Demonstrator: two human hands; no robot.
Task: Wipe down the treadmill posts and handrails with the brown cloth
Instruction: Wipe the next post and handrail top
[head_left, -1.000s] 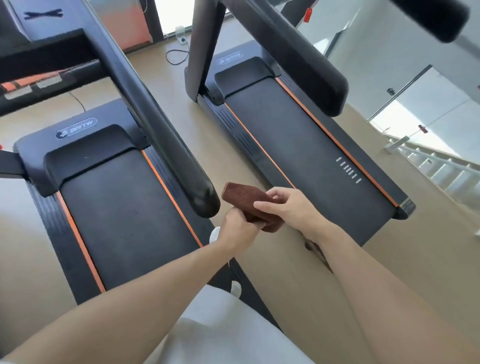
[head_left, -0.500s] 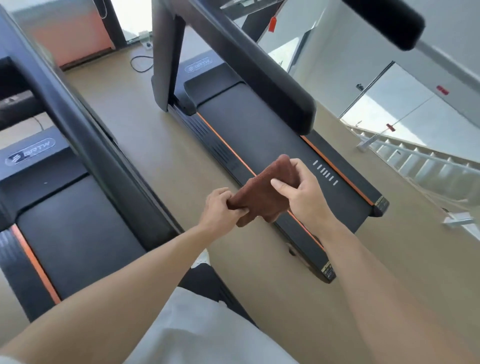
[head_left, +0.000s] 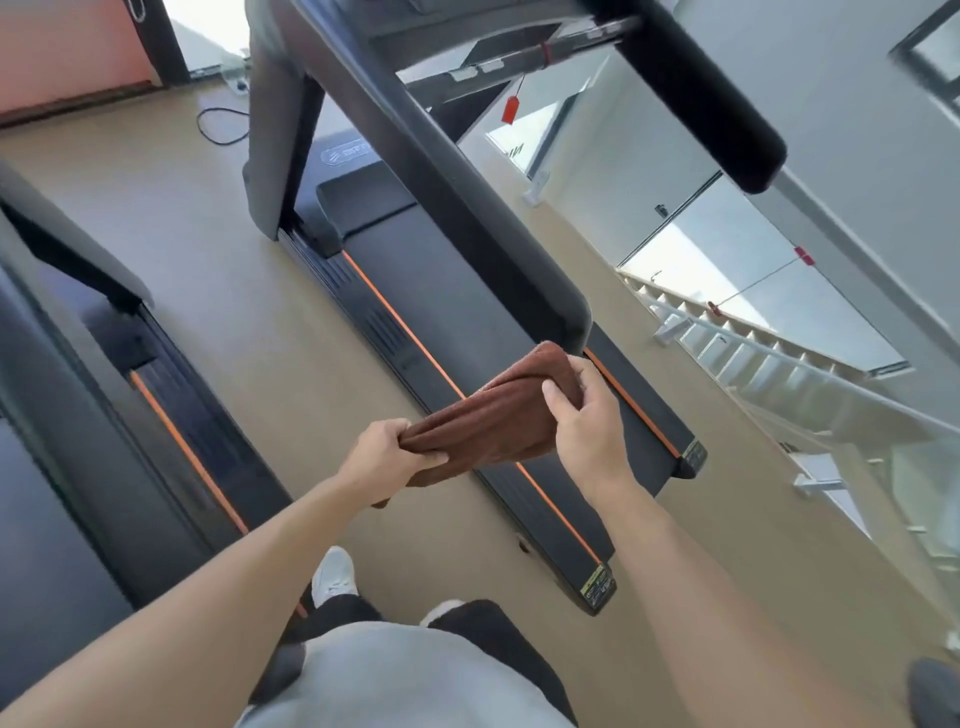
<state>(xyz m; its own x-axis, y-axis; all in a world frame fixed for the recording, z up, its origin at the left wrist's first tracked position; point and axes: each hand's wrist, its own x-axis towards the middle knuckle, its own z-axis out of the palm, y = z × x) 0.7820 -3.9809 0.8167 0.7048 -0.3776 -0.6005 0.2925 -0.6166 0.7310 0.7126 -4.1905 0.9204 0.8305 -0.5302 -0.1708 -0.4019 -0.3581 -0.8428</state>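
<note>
We held the brown cloth (head_left: 493, 415) stretched between both hands: left hand (head_left: 387, 454) fisted on one end, right hand (head_left: 584, 415) pinching the other, just below the handrail (head_left: 441, 171) tip. Looked like refolding; next, wrap the rail.

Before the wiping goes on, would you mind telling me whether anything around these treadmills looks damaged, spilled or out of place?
Nothing looks damaged or spilled. The only loose items are a black cable looped on the floor by the far wall and a red tag dangling from the treadmill console. Both hands hold the brown cloth, just below the handrail.
</note>
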